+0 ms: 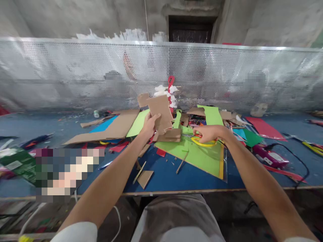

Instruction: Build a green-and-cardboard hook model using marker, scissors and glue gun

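scissors (201,144) in r hand (205,133), tips to l, long axis ~crosswise

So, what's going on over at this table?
A person is handling craft materials. The left hand holds up a cut piece of brown cardboard, while the right hand holds yellow-handled scissors, blades pointing toward some smaller cardboard pieces. Whether they touch is hard to tell. Below the scissors lies a light green sheet on the cluttered blue table.
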Available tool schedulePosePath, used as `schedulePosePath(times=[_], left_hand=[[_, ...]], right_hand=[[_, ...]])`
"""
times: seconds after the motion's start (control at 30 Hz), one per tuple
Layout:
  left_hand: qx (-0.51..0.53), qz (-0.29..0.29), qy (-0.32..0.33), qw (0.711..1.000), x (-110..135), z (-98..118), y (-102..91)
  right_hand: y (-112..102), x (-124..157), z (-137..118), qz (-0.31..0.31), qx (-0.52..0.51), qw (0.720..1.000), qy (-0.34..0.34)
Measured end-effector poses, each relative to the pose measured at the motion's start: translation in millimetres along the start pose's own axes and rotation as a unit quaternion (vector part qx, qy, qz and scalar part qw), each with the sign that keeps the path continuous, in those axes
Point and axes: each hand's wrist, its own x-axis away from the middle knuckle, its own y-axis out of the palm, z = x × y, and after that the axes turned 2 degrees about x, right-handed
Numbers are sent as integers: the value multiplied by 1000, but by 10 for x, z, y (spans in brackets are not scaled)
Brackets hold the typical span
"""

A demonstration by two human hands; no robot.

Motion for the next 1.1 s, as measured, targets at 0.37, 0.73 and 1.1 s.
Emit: schedulePosePath(times=[0.37, 0.73, 1.1], left_hand=[[41, 53, -15, 998, 20, 89, 61], [52, 22, -22, 998, 16, 11, 87], [20, -9, 10, 1000, 87, 27, 183]], right_hand=[[-402, 467, 522, -12, -71, 996, 43], [75, 14, 141, 78, -304, 948, -55], [578, -500, -244, 117, -378, 913, -100]])
